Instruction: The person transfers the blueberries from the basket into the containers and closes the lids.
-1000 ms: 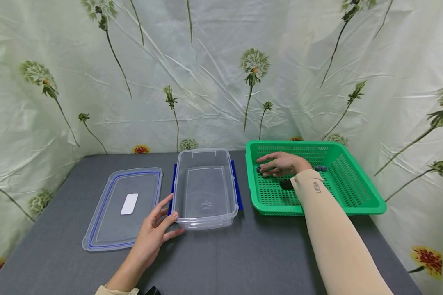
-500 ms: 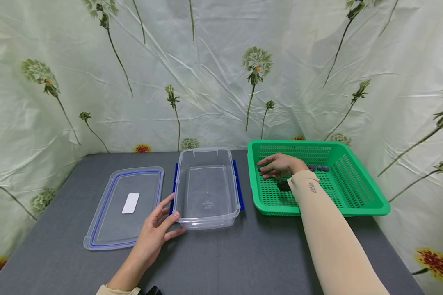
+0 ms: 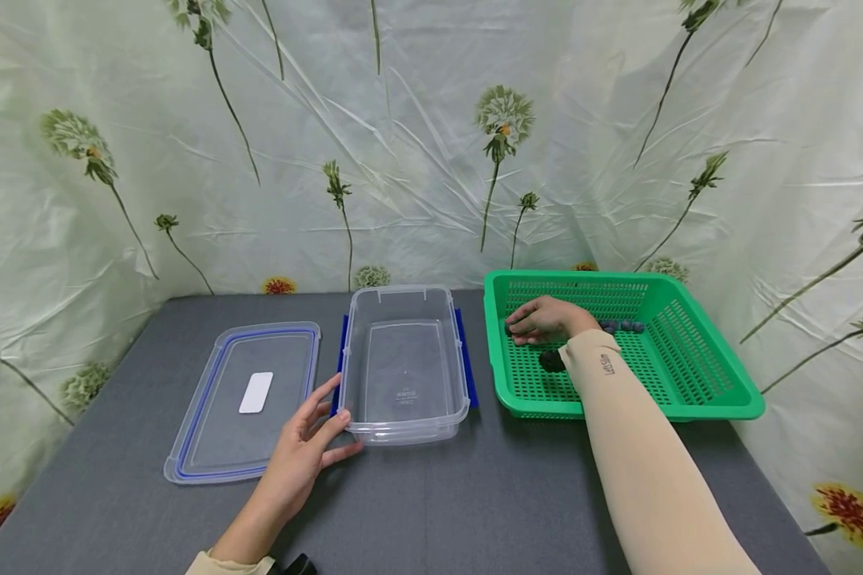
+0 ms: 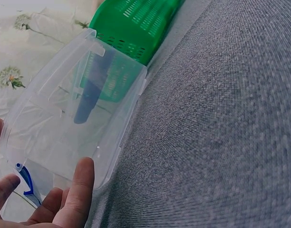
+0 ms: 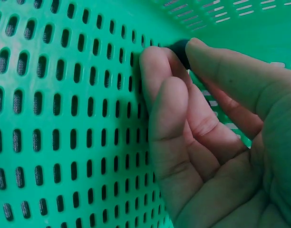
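Note:
In the head view, my left hand point(image 3: 298, 455) rests at the near left corner of a clear plastic food container point(image 3: 403, 375), its fingers fairly straight. The thumb touches near the rim and other fingers lie along the side by the blue latch point(image 4: 26, 178). My right hand point(image 3: 546, 319) is down inside a green plastic basket point(image 3: 719, 367), at its left end. In the right wrist view its fingertips pinch a dark blueberry point(image 5: 181, 52), partly hidden by the fingers. Several more blueberries point(image 3: 626, 326) lie in a row beyond the right wrist.
A clear lid point(image 3: 216, 439) with a blue seal and white label lies flat left of the container. Small black devices sit at both wrists. A flower-printed curtain point(image 3: 417, 160) hangs behind the grey table point(image 3: 431, 511). The basket's raised walls surround the right hand.
My right fingertips have closed in on the blueberry at the basket's left end. More of the blueberry row shows behind the wrist than a second ago. My left hand stays at the container.

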`<state>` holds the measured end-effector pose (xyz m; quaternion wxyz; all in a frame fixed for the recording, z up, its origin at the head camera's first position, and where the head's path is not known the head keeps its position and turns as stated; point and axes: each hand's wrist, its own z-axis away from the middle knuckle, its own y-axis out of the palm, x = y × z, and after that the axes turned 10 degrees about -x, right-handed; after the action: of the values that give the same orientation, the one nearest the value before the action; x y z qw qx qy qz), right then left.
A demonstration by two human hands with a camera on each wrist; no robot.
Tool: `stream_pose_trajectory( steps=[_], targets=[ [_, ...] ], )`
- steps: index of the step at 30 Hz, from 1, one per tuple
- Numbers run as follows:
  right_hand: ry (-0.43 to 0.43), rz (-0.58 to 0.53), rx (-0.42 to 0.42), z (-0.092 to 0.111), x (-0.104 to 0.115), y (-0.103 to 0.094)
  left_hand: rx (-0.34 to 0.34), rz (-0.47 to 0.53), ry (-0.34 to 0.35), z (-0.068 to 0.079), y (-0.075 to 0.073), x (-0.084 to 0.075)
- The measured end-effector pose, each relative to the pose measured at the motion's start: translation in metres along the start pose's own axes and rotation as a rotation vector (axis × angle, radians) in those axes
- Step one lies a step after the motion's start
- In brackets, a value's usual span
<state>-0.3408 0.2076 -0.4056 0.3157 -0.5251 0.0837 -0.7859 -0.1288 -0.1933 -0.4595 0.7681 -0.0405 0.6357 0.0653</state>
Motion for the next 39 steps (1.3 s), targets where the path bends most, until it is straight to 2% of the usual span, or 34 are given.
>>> stream_pose_trajectory(
  steps=[10, 18, 24, 31, 39],
  targets=[
    [0.003, 0.024, -0.020, 0.002, 0.005, 0.002, 0.011, 0.013, 0.027, 0.001, -0.001, 0.000],
    [0.019, 0.041, -0.030, 0.003, 0.005, 0.001, 0.008, 0.011, 0.009, 0.001, 0.001, -0.001],
    [-0.013, 0.069, -0.014, 0.006, 0.007, -0.003, 0.005, -0.003, 0.015, 0.001, 0.001, -0.001],
    [-0.041, 0.070, -0.001, 0.012, 0.011, -0.013, 0.012, 0.011, 0.013, 0.002, 0.000, -0.001],
    [-0.061, -0.002, -0.001, 0.017, 0.019, -0.029, 0.010, 0.009, 0.025, 0.002, 0.001, -0.002]
  ],
)
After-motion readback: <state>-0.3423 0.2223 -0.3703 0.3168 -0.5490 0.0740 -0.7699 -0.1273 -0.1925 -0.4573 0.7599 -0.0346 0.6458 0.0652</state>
